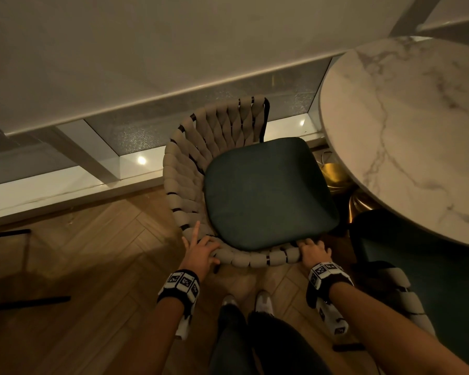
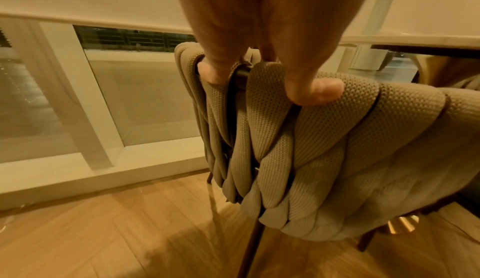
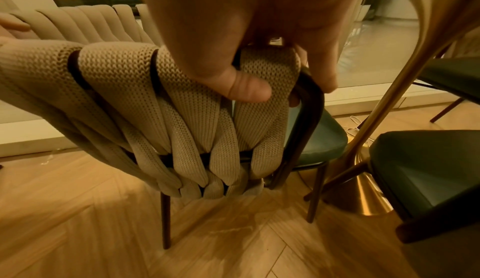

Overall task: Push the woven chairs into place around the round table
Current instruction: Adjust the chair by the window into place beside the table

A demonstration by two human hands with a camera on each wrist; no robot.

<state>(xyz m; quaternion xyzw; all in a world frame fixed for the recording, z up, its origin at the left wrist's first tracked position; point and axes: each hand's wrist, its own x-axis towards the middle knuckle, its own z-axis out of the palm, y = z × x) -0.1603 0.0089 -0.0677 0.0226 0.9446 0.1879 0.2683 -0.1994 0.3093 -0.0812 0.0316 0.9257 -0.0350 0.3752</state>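
Beside the round table (image 1: 406, 136), both hands are gripping a woven chair (image 1: 255, 190) by its top rail.
Left hand (image 1: 201, 253) and right hand (image 1: 313, 251) are clasping the woven rail; next, probably, pushing its seat under the table. Two chairs are showing, the second (image 1: 406, 293) partly tucked in.

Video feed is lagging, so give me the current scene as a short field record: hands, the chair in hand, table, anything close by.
left hand: grips the top rail of the woven chair, index finger extended along the weave
right hand: grips the same rail near its right end
woven chair: green seat beside the table, not yet under it
round table: marble top, gold pedestal base
second woven chair: at the person's right, seat partly under the table
floor: herringbone wood
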